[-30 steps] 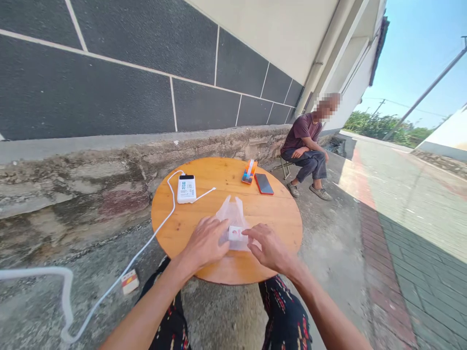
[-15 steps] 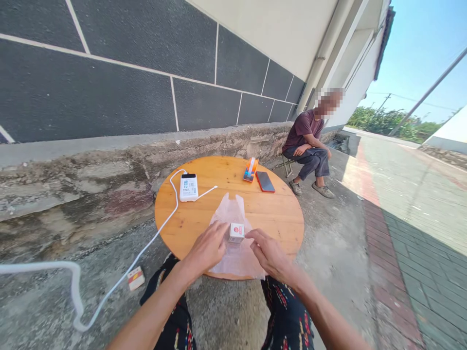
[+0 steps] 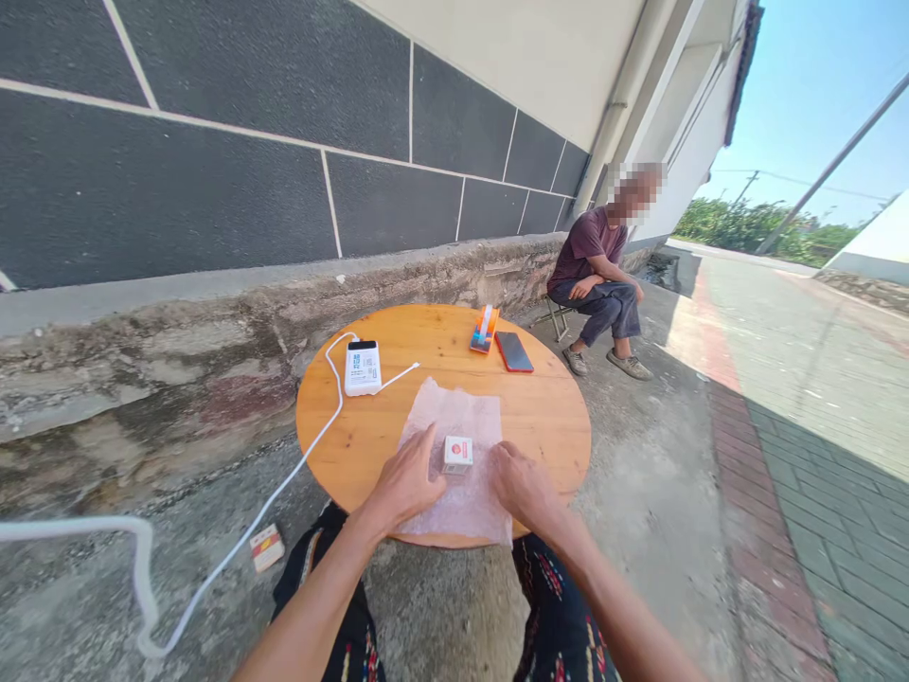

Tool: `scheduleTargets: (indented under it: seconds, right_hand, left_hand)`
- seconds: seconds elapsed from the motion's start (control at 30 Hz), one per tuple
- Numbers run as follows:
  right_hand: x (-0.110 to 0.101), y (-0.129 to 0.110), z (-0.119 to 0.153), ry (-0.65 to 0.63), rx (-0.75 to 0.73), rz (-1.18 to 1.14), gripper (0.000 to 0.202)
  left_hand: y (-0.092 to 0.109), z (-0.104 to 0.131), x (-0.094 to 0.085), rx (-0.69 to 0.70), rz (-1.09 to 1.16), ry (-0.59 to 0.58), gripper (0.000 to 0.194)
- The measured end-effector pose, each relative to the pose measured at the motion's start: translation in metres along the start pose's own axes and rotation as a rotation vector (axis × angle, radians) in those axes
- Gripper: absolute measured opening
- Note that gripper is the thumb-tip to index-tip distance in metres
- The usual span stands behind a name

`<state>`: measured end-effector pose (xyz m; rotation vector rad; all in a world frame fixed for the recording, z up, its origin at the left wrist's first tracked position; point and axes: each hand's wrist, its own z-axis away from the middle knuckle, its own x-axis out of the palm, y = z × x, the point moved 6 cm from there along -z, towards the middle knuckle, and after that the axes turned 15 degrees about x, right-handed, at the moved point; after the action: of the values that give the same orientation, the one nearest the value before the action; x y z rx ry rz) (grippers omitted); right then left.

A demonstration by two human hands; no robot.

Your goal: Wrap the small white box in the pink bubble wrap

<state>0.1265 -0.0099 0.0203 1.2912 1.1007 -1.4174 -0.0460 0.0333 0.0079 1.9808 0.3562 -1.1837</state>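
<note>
A sheet of clear bubble wrap point(image 3: 454, 417) lies spread flat on the near part of a round wooden table point(image 3: 554, 417). A small white box with a red mark point(image 3: 458, 454) stands on the sheet. My left hand point(image 3: 406, 481) rests flat on the wrap just left of the box, fingers spread. My right hand point(image 3: 521, 483) lies flat on the wrap just right of the box. Neither hand holds the box.
A white power bank point(image 3: 363, 367) with a white cable point(image 3: 312, 436) lies at the table's left. A tape dispenser point(image 3: 485, 330) and a red-edged phone point(image 3: 514, 351) sit at the far side. A person point(image 3: 597, 284) sits beyond. A small box point(image 3: 267, 547) lies on the ground.
The bubble wrap was bunched up around the box; now it lies flat with the box set on top. Both hands let go of the box and pressed down beside it.
</note>
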Motion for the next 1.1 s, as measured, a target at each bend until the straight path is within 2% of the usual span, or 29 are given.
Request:
scheduleTargets:
  seconds: [0.13,0.23,0.37,0.47,0.6,0.7,0.8,0.9,1.03,1.1]
  right_hand:
    - [0.003,0.007,0.002,-0.03,0.02,-0.023,0.02]
    - [-0.007,0.007,0.001,0.01,0.013,-0.112,0.026]
    - [-0.022,-0.009,0.004,0.108,-0.161,-0.282,0.045]
    - [-0.025,-0.026,0.004,0.116,-0.309,-0.325,0.06]
    - [-0.017,-0.041,-0.006,0.077,-0.362,-0.355,0.066]
    - [-0.012,-0.039,-0.013,0.055,-0.36,-0.426,0.061]
    - [-0.016,-0.015,-0.019,0.13,-0.303,-0.532,0.058]
    - [-0.024,0.028,-0.029,0.232,-0.197,-0.62,0.058]
    - [-0.023,0.089,-0.052,0.237,0.021,-0.565,0.057]
    - [-0.018,0.112,-0.061,0.217,0.107,-0.489,0.054]
  left_hand:
    - [0.001,0.0,0.001,0.005,0.007,-0.017,0.076]
    - [0.004,-0.001,0.002,0.043,0.021,-0.03,0.08]
    - [0.006,0.001,0.006,0.052,0.023,-0.031,0.089]
    - [0.008,0.005,0.01,0.047,-0.011,0.002,0.09]
    - [0.012,0.01,0.014,0.045,-0.068,0.025,0.089]
    - [0.013,0.011,0.015,0.01,-0.093,0.003,0.089]
    - [0.014,0.011,0.014,0.002,-0.118,-0.01,0.089]
    - [0.016,0.01,0.014,0.018,-0.139,-0.015,0.089]
    - [0.015,0.009,0.014,0.011,-0.161,-0.016,0.087]
    - [0.015,0.005,0.015,0.002,-0.166,-0.025,0.085]
